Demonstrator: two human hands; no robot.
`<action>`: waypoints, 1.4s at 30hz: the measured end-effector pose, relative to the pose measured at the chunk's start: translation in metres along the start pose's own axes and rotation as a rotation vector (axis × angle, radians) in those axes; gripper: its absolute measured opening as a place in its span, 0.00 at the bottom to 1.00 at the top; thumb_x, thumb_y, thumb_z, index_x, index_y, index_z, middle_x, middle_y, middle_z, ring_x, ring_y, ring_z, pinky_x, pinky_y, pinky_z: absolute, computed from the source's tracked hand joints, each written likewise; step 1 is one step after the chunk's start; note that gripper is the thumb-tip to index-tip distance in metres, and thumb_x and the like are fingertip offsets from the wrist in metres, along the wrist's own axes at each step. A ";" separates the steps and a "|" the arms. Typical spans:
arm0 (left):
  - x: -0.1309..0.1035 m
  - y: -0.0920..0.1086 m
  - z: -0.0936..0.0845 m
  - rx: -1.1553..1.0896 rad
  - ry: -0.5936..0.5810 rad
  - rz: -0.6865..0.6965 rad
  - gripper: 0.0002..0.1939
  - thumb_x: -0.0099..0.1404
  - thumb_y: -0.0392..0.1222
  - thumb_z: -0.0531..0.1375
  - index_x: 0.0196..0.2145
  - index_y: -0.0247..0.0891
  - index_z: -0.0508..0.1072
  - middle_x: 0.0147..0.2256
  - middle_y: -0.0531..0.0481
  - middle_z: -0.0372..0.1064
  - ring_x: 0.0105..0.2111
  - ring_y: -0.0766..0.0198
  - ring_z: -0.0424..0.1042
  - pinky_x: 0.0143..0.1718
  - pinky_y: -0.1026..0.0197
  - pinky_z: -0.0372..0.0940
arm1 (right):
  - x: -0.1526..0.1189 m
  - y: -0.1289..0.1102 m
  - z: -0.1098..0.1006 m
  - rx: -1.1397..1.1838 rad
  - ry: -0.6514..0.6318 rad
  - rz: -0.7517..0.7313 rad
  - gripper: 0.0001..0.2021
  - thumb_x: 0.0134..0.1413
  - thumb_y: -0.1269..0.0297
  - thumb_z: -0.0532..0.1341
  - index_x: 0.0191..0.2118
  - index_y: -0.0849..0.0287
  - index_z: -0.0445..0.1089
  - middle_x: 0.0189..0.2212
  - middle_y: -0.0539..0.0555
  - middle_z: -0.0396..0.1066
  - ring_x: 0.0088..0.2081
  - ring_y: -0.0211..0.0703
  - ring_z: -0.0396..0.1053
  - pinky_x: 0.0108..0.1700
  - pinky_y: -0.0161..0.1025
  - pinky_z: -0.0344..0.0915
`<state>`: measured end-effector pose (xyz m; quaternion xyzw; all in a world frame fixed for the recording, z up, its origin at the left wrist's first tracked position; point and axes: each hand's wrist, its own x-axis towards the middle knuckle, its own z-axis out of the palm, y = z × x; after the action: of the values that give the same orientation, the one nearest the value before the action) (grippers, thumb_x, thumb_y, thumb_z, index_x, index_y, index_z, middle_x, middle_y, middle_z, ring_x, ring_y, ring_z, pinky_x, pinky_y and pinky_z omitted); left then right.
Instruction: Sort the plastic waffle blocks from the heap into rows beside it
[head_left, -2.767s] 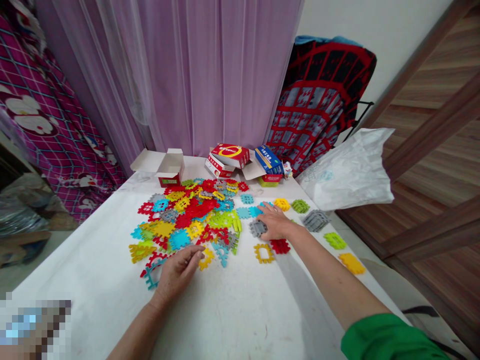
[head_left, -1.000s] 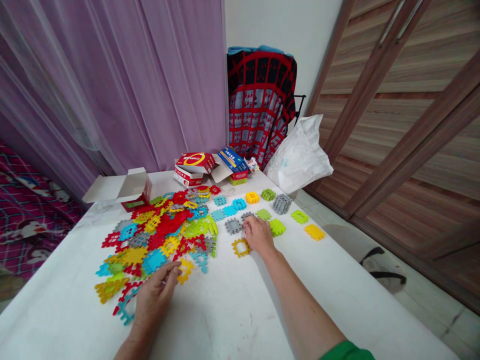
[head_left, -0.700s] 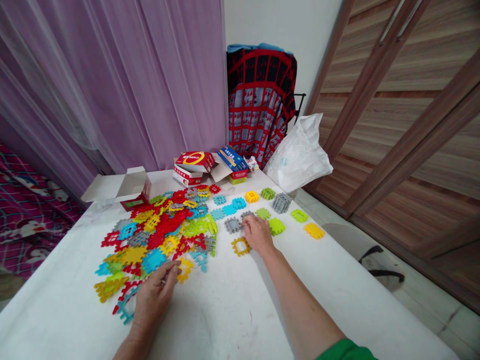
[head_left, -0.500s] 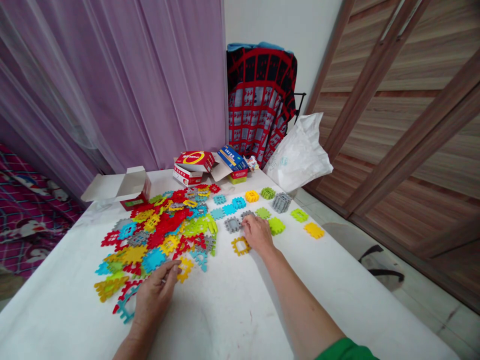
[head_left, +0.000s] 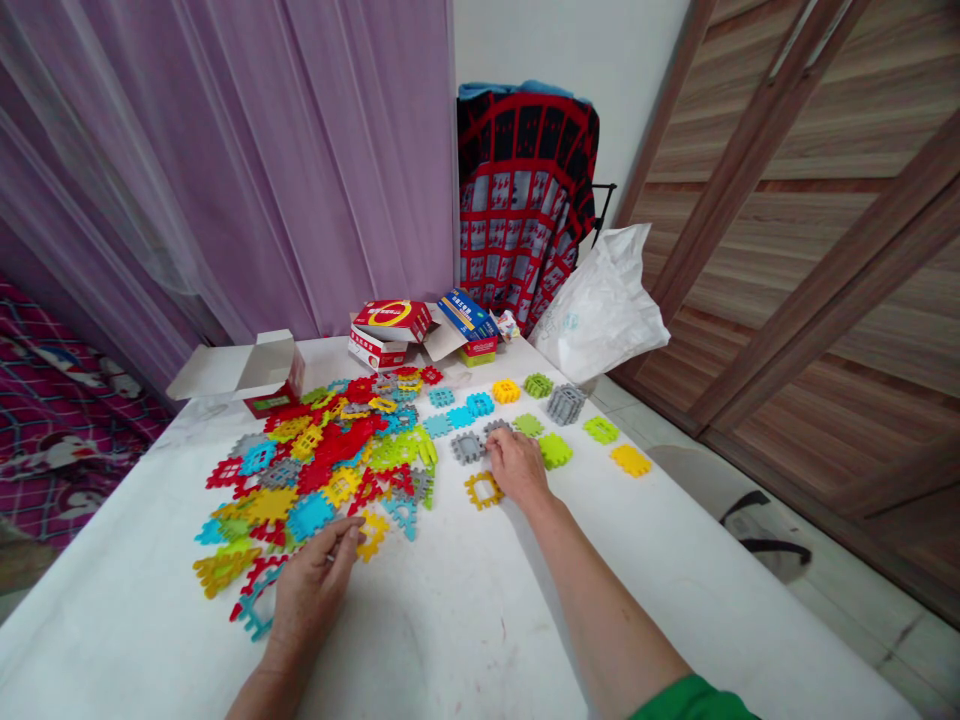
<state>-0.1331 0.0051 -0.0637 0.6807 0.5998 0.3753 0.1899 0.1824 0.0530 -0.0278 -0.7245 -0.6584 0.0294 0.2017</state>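
Note:
My left hand [head_left: 319, 570] is closed in a pinch at the edge of a yellow square interlocking piece [head_left: 373, 537] with an open centre, at the near side of the pile. A teal frame piece [head_left: 255, 615] lies beside that wrist. My right hand [head_left: 519, 466] is curled down to the table, its fingertips at the edge of a grey square piece [head_left: 469, 448]; the exact grip is partly hidden. Just left of and below this hand lies a dark yellow frame piece [head_left: 484, 490]. Another grey piece [head_left: 496, 427] shows behind the fingers, and a lime piece [head_left: 556, 451] sits to the right.
A mixed pile of toothed plastic pieces [head_left: 330, 455] covers the table's left middle. Sorted by colour on the right are a grey stack [head_left: 566, 403], a yellow stack [head_left: 506, 391] and blue pieces [head_left: 480, 404]. Open cartons [head_left: 274, 385] and a white bag [head_left: 600, 305] stand behind.
The whole view has shifted very slightly. Both hands stay in nearly the same places beside the same pieces.

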 end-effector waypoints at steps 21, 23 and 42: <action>-0.003 0.008 0.004 0.038 0.132 0.156 0.14 0.64 0.50 0.55 0.36 0.42 0.78 0.31 0.51 0.81 0.26 0.63 0.79 0.28 0.66 0.72 | 0.002 0.003 0.011 0.256 0.419 -0.196 0.09 0.59 0.71 0.53 0.37 0.56 0.70 0.35 0.52 0.76 0.38 0.44 0.70 0.42 0.39 0.58; -0.004 0.011 0.005 0.103 0.180 0.263 0.13 0.65 0.48 0.55 0.37 0.43 0.78 0.32 0.52 0.81 0.28 0.63 0.80 0.31 0.66 0.73 | -0.001 -0.007 0.011 0.303 0.456 -0.276 0.09 0.61 0.69 0.52 0.38 0.56 0.70 0.34 0.52 0.76 0.37 0.43 0.70 0.42 0.39 0.59; -0.022 0.017 0.005 0.418 0.345 0.325 0.13 0.68 0.42 0.52 0.37 0.43 0.77 0.34 0.49 0.81 0.33 0.61 0.80 0.35 0.61 0.73 | -0.065 -0.081 0.052 0.375 0.381 -0.840 0.11 0.55 0.76 0.54 0.39 0.56 0.69 0.29 0.51 0.72 0.33 0.43 0.67 0.37 0.38 0.58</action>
<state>-0.1176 -0.0190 -0.0608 0.7183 0.5708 0.3790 -0.1211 0.0819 0.0074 -0.0629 -0.3402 -0.8282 -0.0694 0.4399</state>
